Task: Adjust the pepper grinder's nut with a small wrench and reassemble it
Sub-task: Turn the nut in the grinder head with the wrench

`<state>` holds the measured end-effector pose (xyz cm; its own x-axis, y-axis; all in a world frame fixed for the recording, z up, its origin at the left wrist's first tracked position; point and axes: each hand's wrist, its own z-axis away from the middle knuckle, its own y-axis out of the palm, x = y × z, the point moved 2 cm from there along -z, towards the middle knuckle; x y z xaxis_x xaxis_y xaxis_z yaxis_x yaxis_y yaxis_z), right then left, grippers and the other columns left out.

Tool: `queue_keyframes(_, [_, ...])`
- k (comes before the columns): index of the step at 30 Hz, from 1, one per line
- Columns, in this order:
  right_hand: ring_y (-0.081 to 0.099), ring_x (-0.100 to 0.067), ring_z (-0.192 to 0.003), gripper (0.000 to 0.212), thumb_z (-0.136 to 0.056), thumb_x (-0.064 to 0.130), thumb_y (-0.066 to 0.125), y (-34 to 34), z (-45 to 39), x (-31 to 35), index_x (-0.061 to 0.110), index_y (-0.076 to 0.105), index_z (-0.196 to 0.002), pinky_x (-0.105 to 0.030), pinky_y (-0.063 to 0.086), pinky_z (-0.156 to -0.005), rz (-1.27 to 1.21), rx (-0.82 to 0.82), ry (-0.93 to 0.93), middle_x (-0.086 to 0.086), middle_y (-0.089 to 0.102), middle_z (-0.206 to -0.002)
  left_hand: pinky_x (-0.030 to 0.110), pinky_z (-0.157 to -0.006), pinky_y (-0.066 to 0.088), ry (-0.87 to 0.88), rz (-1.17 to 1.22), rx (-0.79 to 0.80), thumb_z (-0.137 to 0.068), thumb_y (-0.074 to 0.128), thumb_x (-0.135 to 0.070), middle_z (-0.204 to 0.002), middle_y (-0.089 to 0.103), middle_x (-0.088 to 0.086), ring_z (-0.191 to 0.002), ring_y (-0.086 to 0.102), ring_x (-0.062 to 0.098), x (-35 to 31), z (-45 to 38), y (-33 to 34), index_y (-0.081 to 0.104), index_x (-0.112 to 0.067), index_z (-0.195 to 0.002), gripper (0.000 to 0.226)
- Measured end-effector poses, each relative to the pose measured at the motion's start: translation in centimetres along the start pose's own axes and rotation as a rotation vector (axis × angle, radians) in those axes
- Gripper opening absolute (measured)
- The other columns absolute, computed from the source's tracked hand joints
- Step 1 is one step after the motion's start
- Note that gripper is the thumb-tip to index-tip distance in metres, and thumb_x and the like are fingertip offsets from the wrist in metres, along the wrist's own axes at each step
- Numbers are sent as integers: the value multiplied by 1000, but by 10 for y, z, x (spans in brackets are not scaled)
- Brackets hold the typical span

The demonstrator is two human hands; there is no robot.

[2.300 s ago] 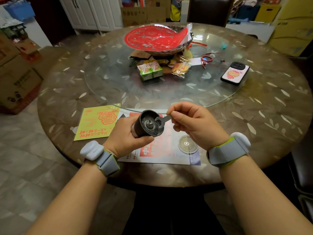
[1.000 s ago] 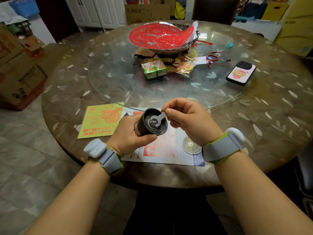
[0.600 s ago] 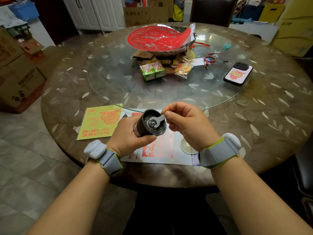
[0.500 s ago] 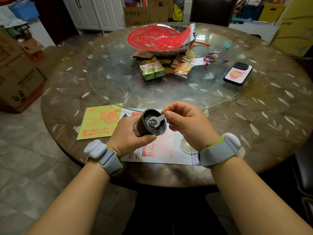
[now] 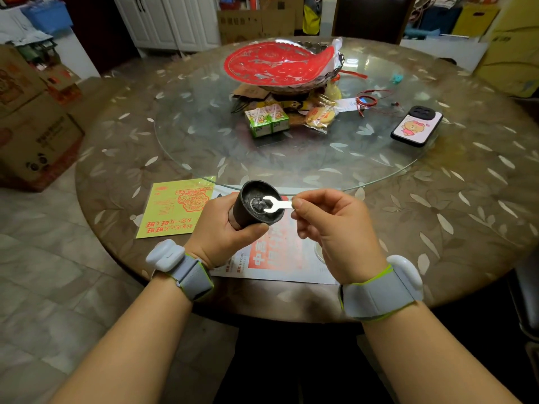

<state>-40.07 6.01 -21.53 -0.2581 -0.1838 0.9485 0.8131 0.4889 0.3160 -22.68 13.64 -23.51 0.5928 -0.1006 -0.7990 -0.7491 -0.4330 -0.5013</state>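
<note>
L hand [image 5: 224,228] curled, full grip; R hand [image 5: 335,225] thumb-finger pinch grip; forearms converge.

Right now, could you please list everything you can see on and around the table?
pepper grinder: 1, black, in left hand
wrench: 1, silver, head on grinder's nut
yellow card: 1, near edge, left
printed sheet: 1, red-white, under hands
red platter: 1, centre
drink cartons: 2, green
phone: 1, pink case, right
table: 1, brown, round
left hand: grips grinder
right hand: pinches wrench
</note>
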Motion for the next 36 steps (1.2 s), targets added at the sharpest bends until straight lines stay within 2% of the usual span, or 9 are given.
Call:
queue_keyframes(3, [55,-17,-47,9,-83,-5,65,3,5,-1,2,69,-78,-24,47,-47,-24,-20,17,-10,66,-58,50,-62,53,1,6,-9,-67,58,-80,-65,64,0,-62,63,29,0,0,-1,60,-31,-82,51])
queue_keyframes(7, [56,-17,-45,9,-81,-6,67,7,8,3,1,68,-76,-24,49,-45,-37,-40,16,-10,66,-57,53,-62,51,4,2,-19,-69,62,-58,-63,63,-3,-61,63,29,0,0,-1,59,-31,-79,29])
queue_keyframes(11, [56,-18,-42,6,-81,-7,67,12,13,5,-3,67,-76,-25,50,-44,-91,-79,4,-11,64,-55,47,-62,52,15,-1,-35,-66,58,-80,-63,63,-3,-61,63,26,-2,2,0,58,-32,-78,49])
queue_keyframes(14, [57,-19,-41,9,-81,-6,68,18,20,1,-4,64,-73,-26,51,-44,-126,-102,10,-13,64,-55,52,-59,51,9,6,-75,-66,61,-76,-62,64,6,-59,62,31,-2,1,1,59,-28,-78,50])
queue_keyframes(19, [53,-18,-40,9,-81,-5,69,20,17,-1,-1,65,-74,-24,47,-42,-99,-109,-1,-10,63,-54,52,-61,50,-1,6,-71,-65,53,-86,-60,63,6,-58,62,31,-1,1,-1,59,-28,-74,59])
queue_keyframes(23, [47,-18,-41,9,-81,-6,67,14,5,-1,0,66,-75,-22,40,-42,-29,-62,-37,-9,61,-55,48,-61,52,11,-1,-36,-66,54,-85,-61,63,-2,-60,63,26,-1,2,-1,60,-30,-77,56])
queue_keyframes(27, [44,-19,-46,16,-83,-4,66,9,-3,-2,8,65,-73,-24,38,-45,0,-12,-42,-6,60,-55,51,-61,51,9,-26,-3,-66,64,-64,-63,64,7,-61,62,32,0,1,2,65,-9,-83,58])
queue_keyframes(32, [47,-17,-47,14,-83,-4,66,10,-12,1,8,64,-76,-24,39,-46,24,53,-8,-5,60,-56,45,-61,52,30,-2,-7,-67,64,-69,-62,64,2,-62,63,29,-1,2,-1,62,-24,-81,48])
queue_keyframes(36, [51,-12,-43,14,-81,-4,68,13,-18,1,6,59,-86,-22,41,-44,-95,21,84,-1,64,-54,49,-65,52,40,-10,12,-66,66,-65,-74,68,11,-71,64,33,-2,3,1,66,-12,-89,58])
